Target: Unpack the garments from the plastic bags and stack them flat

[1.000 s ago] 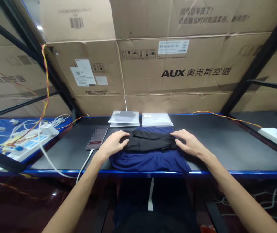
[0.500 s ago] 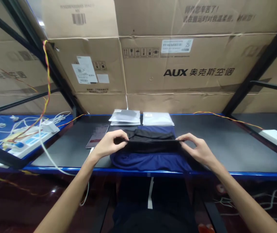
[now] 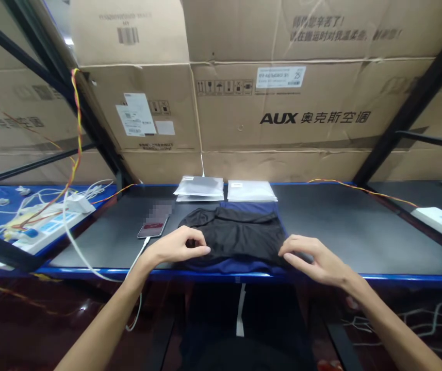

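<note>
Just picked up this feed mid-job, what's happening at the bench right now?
A person is working a black garment spread over a navy garment on the dark shelf. The left hand pinches its near left edge and the right hand grips the near right corner. A phone and two flat packets lie beyond.

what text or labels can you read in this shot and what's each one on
"AUX" followed by Chinese characters: printed on the big cardboard box.
"25": on that box's white sticker; its small print is unreadable.
Chinese line on the top box: too blurred to quote.
Barcode label and white shipping labels: too small to read.
</note>
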A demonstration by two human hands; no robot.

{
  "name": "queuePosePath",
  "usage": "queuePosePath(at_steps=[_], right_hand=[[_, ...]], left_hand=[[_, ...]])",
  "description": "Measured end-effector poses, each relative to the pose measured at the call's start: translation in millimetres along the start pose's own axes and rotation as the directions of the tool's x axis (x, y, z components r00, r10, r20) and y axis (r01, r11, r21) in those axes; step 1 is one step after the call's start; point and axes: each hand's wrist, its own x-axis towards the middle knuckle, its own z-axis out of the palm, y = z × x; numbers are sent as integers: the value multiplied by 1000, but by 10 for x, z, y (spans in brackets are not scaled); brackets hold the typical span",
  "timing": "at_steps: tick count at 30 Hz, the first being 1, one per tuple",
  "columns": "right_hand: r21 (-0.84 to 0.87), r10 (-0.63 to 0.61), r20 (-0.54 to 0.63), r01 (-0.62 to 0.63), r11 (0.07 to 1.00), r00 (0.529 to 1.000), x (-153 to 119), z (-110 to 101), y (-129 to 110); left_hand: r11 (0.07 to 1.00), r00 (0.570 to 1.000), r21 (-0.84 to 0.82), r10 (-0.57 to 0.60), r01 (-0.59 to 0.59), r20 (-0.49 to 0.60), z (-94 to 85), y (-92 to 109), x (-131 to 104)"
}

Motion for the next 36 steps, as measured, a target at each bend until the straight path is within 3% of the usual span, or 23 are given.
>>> queuePosePath(at_steps=[3,6,8,10,12,15,20,24,27,30,36], right_hand=[[37,68,-43,-66,997,997,61,-37,48],[25,149,-183,-147,989,972,187,-87,219],[-48,127,-295,-147,988,947,308,-120,391],[-170,53,-245,-97,981,968,443,-142,569],[-274,35,-189,-86,958,981,567,-146,714],[-301,50,-91,-75,951,995,693,-142,825],[-19,218,-243,-229,973,945,777,-207,861],[214,363,-293,-309,927,885,857,-272,946],[94,397,-319,-388,917,861,909,-255,1029],[-21,373,-329,-402,915,867,927,-181,1089],[-140,332,-330,-394,908,883,896,-68,1141]], left_hand=[[1000,999,-14,-15,14,-46,-7,-26,131],[1000,984,10,29,-28,-178,-33,-64,341],[993,960,94,92,-69,-264,-55,-110,521],[974,947,200,158,-103,-280,-72,-173,709],[950,954,285,197,-128,-228,-81,-241,877],[942,967,310,191,-133,-168,-87,-302,1048],[981,942,144,166,-129,-290,-87,-260,1196],[1000,904,23,9,1,-427,-54,-260,1359],[997,890,26,-58,78,-453,-7,-313,1470],[990,902,72,-77,118,-424,44,-367,1509],[978,893,159,-47,132,-448,56,-392,1411]])
